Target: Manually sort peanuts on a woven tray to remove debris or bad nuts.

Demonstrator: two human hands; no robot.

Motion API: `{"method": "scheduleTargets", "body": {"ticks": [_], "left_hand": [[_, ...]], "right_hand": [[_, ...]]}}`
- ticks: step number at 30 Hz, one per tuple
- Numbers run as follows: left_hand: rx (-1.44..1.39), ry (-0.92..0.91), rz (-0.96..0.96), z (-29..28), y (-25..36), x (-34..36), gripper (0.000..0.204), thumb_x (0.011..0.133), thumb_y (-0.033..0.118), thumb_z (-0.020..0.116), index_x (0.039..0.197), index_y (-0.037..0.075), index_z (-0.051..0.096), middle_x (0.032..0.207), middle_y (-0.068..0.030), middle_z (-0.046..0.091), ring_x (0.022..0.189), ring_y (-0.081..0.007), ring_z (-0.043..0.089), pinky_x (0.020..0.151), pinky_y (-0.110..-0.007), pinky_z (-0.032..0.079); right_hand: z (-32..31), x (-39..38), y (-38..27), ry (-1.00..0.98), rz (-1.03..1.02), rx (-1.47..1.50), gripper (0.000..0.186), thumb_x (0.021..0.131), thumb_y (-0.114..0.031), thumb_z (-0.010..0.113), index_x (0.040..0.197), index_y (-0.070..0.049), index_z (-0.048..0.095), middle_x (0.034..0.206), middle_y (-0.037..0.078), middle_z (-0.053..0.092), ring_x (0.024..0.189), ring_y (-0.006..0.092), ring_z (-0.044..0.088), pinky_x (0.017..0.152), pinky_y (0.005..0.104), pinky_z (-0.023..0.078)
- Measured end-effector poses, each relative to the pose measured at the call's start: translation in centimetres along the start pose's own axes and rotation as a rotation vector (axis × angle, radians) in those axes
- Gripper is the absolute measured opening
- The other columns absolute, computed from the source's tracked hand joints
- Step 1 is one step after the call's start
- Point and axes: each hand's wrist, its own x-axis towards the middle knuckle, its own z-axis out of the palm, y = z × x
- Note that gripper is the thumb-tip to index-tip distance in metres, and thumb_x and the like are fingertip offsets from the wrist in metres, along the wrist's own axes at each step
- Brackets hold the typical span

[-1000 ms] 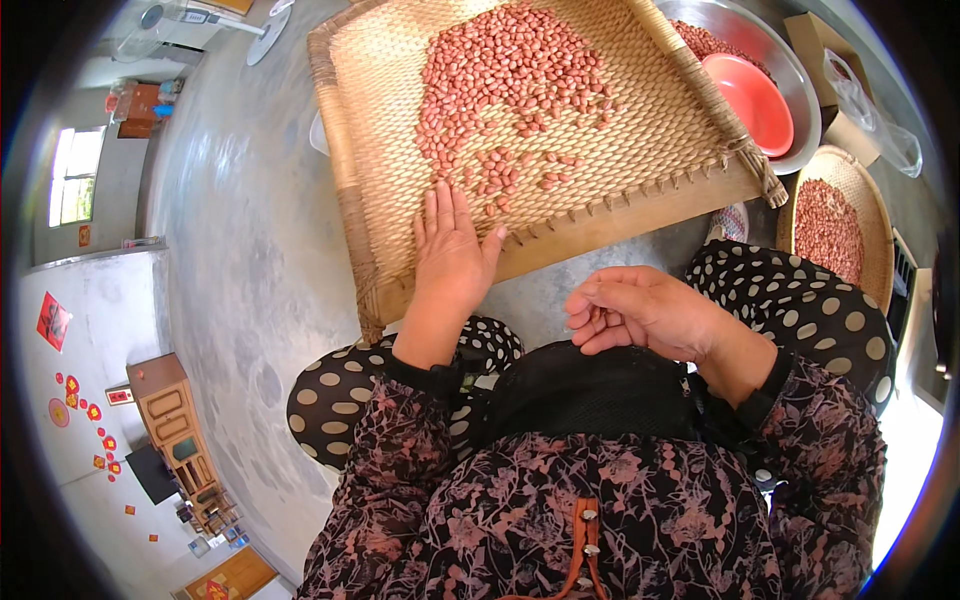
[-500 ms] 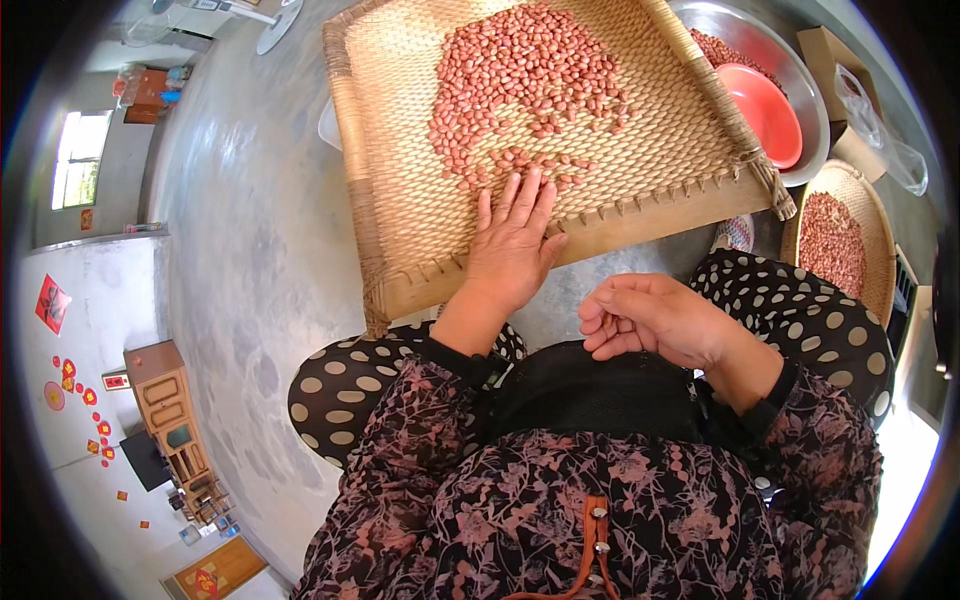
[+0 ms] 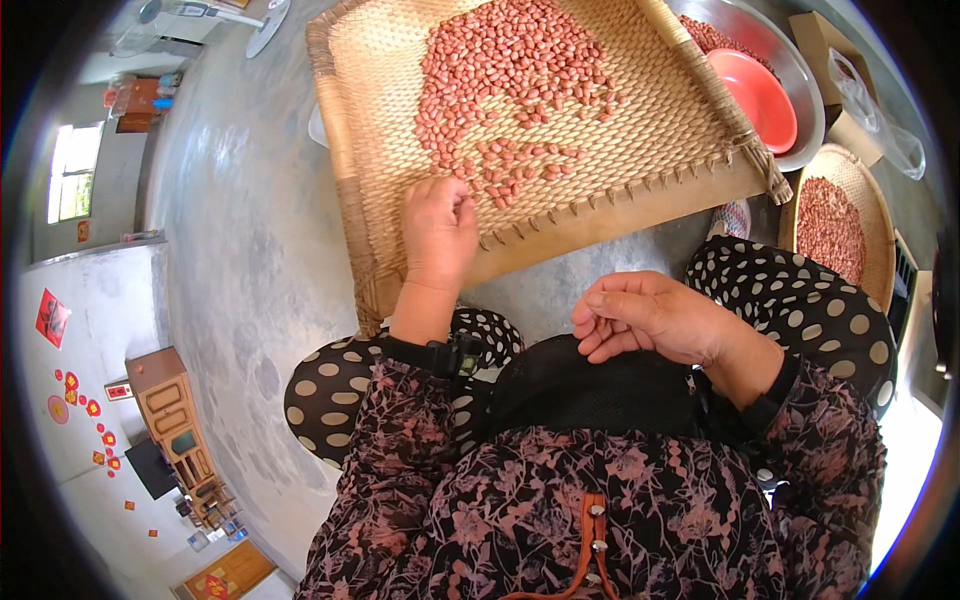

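A square woven tray [image 3: 650,130] lies tilted in front of me, bearing a wide spread of red-skinned peanuts [image 3: 515,60]. Several peanuts form a looser patch toward its near edge. At the near left of that patch, my left hand [image 3: 438,225] rests over the weave with its fingers curled in and thumb pressed to them. Whatever those fingertips pinch, if anything, is hidden. Above my lap hovers my right hand [image 3: 645,318], palm turned inward and fingers bent closed. Its palm is out of sight, so I cannot see what it holds.
To the right, a metal basin [image 3: 812,125] contains more peanuts and a red plastic bowl [image 3: 755,100]. An oval basket [image 3: 878,200] of peanuts stands nearer, beside my knee. Behind them are a cardboard box [image 3: 812,50] and a clear plastic bag [image 3: 890,135].
My left hand has gone from flat, spread fingers on the peanuts to a curled grip farther left. The near peanuts now lie more spread out. My right hand has barely moved.
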Motion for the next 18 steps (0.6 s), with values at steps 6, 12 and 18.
{"method": "scheduleTargets", "body": {"ticks": [6,12,18], "left_hand": [[-0.144,-0.065,0.069,1.0,2.0,-0.1,0.017,0.069,0.0,0.069,0.082,0.006,0.059,0.079,-0.0086,0.059,0.077,-0.0275,0.052,0.074,-0.037,0.043],[-0.028,-0.019,-0.022,0.2,0.0,0.2,0.017,0.069,-0.001,0.065,0.084,0.005,0.06,0.081,-0.0109,0.06,0.082,-0.0303,0.054,0.077,-0.04,0.044],[0.003,0.099,-0.12,-0.3,-0.9,0.3,0.021,0.07,-0.005,0.06,0.089,0.004,0.061,0.083,-0.0119,0.061,0.084,-0.032,0.055,0.077,-0.042,0.045]], "right_hand": [[0.3,0.0,-0.1,-0.016,0.014,-0.03,0.029,0.094,-0.026,0.055,0.101,0.002,0.058,0.095,0.009,0.059,0.087,0.0188,0.062,0.081,0.0306,0.054],[0.5,0.0,-0.1,-0.022,0.028,-0.039,0.031,0.095,-0.027,0.055,0.101,0.003,0.057,0.095,0.009,0.059,0.088,0.0186,0.062,0.081,0.0304,0.054],[0.4,0.1,-0.1,-0.018,0.032,-0.052,0.029,0.097,-0.024,0.051,0.105,0.003,0.058,0.097,0.01,0.061,0.09,0.0194,0.063,0.082,0.0312,0.054]]}}
